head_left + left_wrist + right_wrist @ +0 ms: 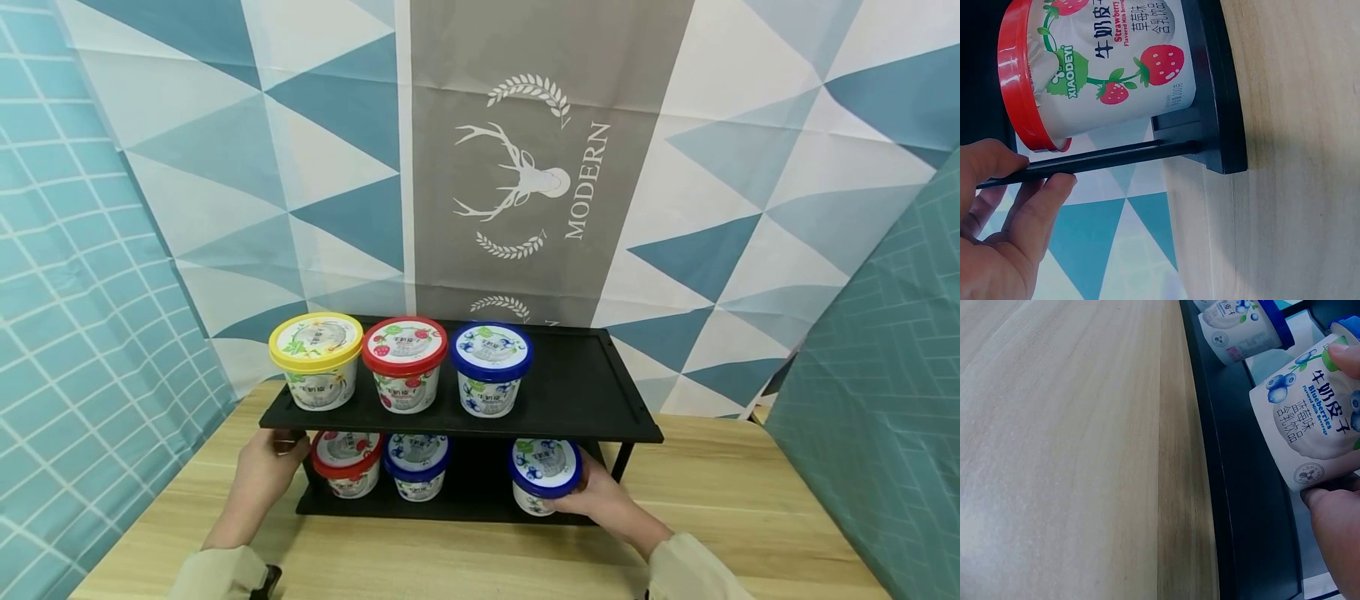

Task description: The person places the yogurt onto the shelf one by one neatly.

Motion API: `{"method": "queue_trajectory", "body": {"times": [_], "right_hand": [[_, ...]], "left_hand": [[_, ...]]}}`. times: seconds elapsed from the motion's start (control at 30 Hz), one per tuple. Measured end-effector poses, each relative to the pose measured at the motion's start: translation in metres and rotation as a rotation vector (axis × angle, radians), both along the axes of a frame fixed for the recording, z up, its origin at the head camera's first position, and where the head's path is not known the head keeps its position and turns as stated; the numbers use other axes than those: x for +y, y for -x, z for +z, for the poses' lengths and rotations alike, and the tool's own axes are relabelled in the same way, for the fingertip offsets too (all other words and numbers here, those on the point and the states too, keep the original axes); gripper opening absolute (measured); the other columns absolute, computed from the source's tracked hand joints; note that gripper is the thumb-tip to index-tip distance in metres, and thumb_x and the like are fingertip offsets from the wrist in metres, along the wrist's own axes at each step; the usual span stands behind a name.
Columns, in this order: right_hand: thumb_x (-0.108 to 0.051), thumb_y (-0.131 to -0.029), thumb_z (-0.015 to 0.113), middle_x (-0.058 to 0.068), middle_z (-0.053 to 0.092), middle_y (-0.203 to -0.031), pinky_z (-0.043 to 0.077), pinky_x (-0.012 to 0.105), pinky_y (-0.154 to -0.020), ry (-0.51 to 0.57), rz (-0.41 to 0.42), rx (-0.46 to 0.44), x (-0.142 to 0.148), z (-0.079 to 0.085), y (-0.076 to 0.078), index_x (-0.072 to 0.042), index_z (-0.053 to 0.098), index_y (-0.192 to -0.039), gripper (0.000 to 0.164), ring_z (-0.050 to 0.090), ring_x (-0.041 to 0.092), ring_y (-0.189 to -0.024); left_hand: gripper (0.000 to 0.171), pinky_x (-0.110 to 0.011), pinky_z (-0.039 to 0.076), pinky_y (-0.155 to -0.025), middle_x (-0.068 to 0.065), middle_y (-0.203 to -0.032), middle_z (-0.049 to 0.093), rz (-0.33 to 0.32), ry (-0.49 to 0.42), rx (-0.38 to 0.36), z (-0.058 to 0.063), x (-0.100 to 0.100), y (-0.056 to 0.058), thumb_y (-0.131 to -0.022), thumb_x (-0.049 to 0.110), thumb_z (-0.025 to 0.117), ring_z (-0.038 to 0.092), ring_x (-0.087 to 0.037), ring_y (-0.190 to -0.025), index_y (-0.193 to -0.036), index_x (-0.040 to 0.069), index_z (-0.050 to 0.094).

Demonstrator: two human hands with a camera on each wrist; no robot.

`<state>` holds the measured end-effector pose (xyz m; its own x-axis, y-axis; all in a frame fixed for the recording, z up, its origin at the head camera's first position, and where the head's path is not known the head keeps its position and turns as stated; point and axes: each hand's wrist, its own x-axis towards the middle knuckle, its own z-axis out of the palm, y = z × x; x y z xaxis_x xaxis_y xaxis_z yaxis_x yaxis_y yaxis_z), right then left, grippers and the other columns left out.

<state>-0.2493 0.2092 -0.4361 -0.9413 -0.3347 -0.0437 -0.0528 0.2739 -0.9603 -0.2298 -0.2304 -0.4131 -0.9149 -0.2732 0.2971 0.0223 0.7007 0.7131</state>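
My right hand (pixel 597 500) grips a blue-lidded blueberry milk cup (pixel 536 479) at the right part of the lower level of a black two-tier rack (pixel 577 375). In the right wrist view this blueberry cup (pixel 1310 419) is tilted, with fingers at its side and base. At the rack's left end, my left hand (pixel 264 467) pinches a thin black post (pixel 1104 156) between thumb and fingers. Close beside that post stands a red-lidded strawberry cup (pixel 1110 69) on the lower level. Another blue-lidded cup (pixel 417 479) is to its right.
On the upper level stand a yellow-lidded cup (pixel 318 358), a red-lidded cup (pixel 405 362) and a blue-lidded cup (pixel 491 367), left to right. The rack rests on a wooden table (pixel 720 517). A patterned cloth (pixel 337 142) hangs behind it.
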Motion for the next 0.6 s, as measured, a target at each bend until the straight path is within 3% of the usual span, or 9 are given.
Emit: {"method": "queue_trajectory", "body": {"times": [0.3,0.6], "right_hand": [[-0.017,-0.069,0.074,0.014,0.035,-0.133,0.046,0.036,-0.087,0.044,0.069,-0.004,-0.004,-0.002,0.007,-0.014,0.019,-0.137,0.088,0.042,0.029,-0.118],[-0.016,-0.07,0.074,0.013,0.035,-0.134,0.045,0.037,-0.09,0.078,0.111,-0.001,-0.014,-0.002,0.013,-0.016,0.021,-0.136,0.085,0.042,0.029,-0.119]], "left_hand": [[0.028,-0.04,0.051,-0.069,-0.023,-0.098,0.059,-0.001,0.008,0.019,0.001,0.001,0.0,-0.083,0.014,0.052,0.057,-0.037,-0.091,-0.108,0.002,0.049],[0.028,-0.041,0.051,-0.069,-0.023,-0.098,0.058,0.0,0.008,0.012,-0.001,0.0,0.0,-0.083,0.014,0.052,0.057,-0.037,-0.091,-0.108,0.002,0.048]]}}
